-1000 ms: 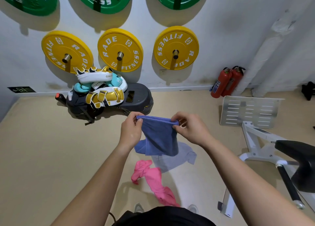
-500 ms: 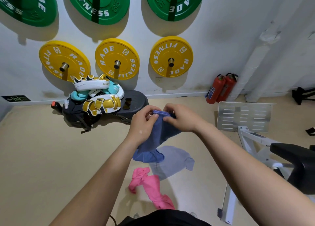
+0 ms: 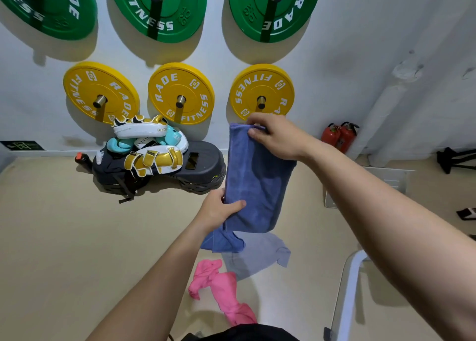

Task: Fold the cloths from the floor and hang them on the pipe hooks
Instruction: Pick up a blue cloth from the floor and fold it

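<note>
Blue cloth [image 3: 257,181] hangs doubled in mid-air above the floor [image 3: 64,237]. Right hand [image 3: 278,137] pinches the top edge; left hand [image 3: 219,209] grips the lower left side. Align both edges and keep tension before making the next fold.
</note>
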Tool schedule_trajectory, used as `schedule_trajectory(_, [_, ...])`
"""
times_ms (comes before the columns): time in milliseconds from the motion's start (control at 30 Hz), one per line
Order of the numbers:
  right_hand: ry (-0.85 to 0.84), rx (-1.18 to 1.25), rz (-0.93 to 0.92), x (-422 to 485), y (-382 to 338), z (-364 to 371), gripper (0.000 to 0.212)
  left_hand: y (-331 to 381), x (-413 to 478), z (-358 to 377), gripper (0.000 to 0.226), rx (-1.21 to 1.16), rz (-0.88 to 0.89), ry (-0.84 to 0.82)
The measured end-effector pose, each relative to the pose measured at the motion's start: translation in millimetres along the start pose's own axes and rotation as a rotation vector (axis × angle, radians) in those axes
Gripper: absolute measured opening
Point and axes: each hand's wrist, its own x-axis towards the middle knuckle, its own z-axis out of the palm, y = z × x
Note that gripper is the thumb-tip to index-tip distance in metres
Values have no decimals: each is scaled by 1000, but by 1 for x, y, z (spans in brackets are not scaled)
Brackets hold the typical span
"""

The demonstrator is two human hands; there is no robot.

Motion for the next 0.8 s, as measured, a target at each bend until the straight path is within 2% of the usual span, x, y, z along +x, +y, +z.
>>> schedule_trajectory(167, [190,41,133,-9,36,-16,16,-29,1,-13,12,91,-51,-71])
schedule_trajectory(333, [302,-41,345,-33,77,-2,19,-30,0,-56,11,37,-90,23])
schedule_trajectory(500, [313,-47,557,-60,107,37,21,-10,5,-70,19,-504,-152,174])
schedule_trajectory(600, [297,-7,631,-74,110,64,23,-5,12,-52,19,-651,-205,331])
schedule_trajectory(667, [281,75,663,-81,111,78,25,-9,19,-39,19,-526,-201,430])
schedule_trajectory(800, [313,225,672,-90,112,92,29,-22,23,-19,19,-101,-166,584])
